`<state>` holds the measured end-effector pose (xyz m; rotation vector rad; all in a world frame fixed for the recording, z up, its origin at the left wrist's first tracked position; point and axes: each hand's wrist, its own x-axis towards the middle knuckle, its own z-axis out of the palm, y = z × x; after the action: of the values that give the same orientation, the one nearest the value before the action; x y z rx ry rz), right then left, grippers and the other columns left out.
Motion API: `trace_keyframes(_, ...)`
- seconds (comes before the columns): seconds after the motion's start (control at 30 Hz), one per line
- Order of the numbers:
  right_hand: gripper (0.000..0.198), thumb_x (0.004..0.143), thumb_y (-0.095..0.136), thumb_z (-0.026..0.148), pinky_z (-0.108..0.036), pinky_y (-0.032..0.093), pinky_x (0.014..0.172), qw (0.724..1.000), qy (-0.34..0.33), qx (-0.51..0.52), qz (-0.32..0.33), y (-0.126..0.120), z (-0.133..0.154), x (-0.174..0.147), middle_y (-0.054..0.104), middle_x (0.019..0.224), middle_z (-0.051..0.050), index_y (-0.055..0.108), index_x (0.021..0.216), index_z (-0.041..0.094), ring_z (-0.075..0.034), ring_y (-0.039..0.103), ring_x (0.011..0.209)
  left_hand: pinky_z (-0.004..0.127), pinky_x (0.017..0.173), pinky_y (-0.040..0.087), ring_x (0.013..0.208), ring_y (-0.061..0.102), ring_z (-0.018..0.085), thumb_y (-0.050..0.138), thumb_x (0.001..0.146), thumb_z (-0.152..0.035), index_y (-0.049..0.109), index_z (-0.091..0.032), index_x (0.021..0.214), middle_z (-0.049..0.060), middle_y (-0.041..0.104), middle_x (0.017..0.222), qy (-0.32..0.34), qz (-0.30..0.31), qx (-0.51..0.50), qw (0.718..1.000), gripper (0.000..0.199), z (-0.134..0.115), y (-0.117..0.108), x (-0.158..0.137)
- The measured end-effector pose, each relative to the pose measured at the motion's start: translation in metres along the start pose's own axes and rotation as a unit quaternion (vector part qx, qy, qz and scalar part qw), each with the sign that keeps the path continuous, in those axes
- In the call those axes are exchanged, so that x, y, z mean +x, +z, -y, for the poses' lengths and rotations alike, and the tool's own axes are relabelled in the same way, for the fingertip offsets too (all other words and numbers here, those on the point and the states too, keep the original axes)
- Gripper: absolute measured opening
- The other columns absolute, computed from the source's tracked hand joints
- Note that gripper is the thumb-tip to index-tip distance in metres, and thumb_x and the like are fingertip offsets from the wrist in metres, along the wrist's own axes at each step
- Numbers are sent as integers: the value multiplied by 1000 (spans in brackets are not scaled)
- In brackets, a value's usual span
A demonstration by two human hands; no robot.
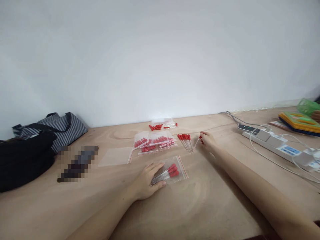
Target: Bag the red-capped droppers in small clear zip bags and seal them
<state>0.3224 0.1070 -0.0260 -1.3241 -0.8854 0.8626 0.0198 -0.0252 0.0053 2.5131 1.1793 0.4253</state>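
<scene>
On the table (pixel 200 213), the left hand (pixel 147 183) lies over the near bag (pixel 181 166), a clear zip bag with a red line at its edge. Its thumb and fingers are apart, touching the bag at two sides. Inside this bag there are several droppers (pixel 173 170) with red bulbs, placed together, the bulbs toward the red edge.

To the left of the near bag, a little farther, one flat bag (pixel 116 156) lies, which looks empty. Farther to the left is a dark object (pixel 81 164), too blurred to be named.

Beyond the near bag, to its right, the right hand (pixel 207 140) has its fingers clamped on the red bulb of one dropper (pixel 197 142), whose thin stem points down. Just beside it lies a row of loose droppers (pixel 185 136).

Directly beyond the near bag, the filled bags (pixel 150 135) are overlapping, with red bulbs inside. Well to its right is a white power strip (pixel 280 149). Farthest beyond it, loose red bulbs (pixel 156 127) lie before the wall (pixel 160 60).
</scene>
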Motion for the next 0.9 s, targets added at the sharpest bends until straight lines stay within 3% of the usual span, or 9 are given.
trace_keyframes(0.17,16,69,47,26,-19,38,38,998,29,61,-6,-3,-4,-49,46,54,5,48,83,19,-8,44,41,46,101,28,121,36,27,51,80,-39,35,-20,128,9,41,132,-9,9,1,1000,53,-1,-2,0)
trace_keyframes(0.47,16,68,52,26,-19,42,41,984,51,169,-14,28,9,-103,48,60,6,45,82,21,-7,46,46,46,101,27,121,35,28,52,80,-38,36,-18,128,9,42,131,-14,9,7,1000,54,-2,-2,0)
trace_keyframes(0.73,22,66,58,28,-22,48,49,974,93,196,72,38,11,-122,51,60,6,43,81,20,-8,54,50,46,100,29,120,37,29,53,79,-35,31,-19,130,9,43,130,-12,-4,-5,1000,58,-3,-1,0)
trace_keyframes(0.9,29,62,62,33,-16,33,29,972,95,86,198,37,13,-131,52,56,7,43,78,18,-5,43,32,45,100,29,117,41,27,53,79,-35,28,-22,132,8,42,131,-9,-2,-13,1000,60,-3,-1,1)
